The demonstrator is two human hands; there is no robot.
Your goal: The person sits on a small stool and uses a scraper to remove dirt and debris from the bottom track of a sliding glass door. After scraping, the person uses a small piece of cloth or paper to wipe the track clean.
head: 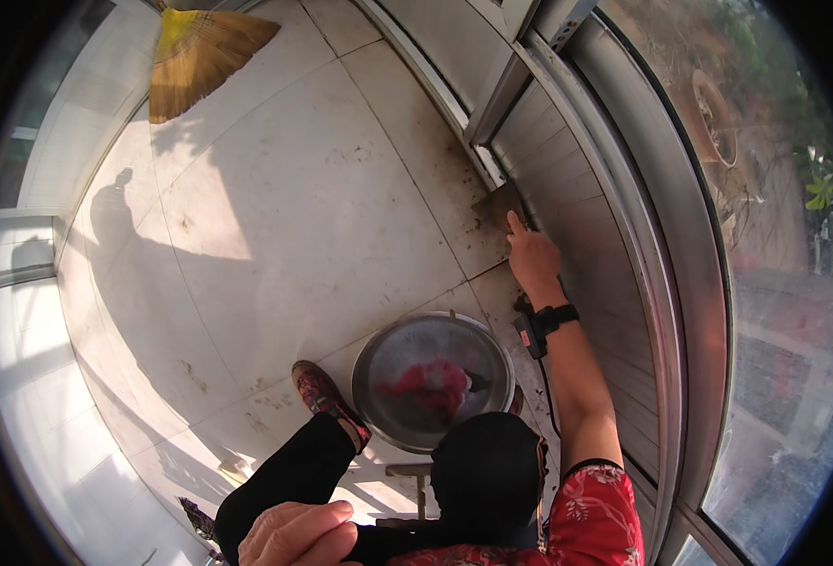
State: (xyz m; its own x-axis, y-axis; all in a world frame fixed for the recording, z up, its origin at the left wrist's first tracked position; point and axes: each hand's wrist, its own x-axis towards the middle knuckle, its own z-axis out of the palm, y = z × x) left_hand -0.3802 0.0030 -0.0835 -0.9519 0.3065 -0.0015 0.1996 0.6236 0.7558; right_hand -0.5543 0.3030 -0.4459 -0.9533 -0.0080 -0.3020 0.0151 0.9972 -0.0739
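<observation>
Low by the metal-framed panel wall, my right hand [535, 260] is closed around a dark flat blade, apparently a scraper [500, 206], with the index finger stretched along it. The blade lies against the floor tiles at the foot of the door track [490, 167]. Dark grime specks dot the tiles around it. My left hand [299, 532] is by my left knee at the bottom edge, fingers curled together with nothing visible in them; part of it is cut off. Between my feet stands a round metal basin [368, 417] of water with a red cloth [434, 388] in it.
A broom [208, 53] with yellow binding leans at the far left. Glass panes [777, 339] rise on the right, with plants beyond. A black device with a cable [535, 332] is strapped to my right wrist. My left shoe [321, 389] is beside the basin.
</observation>
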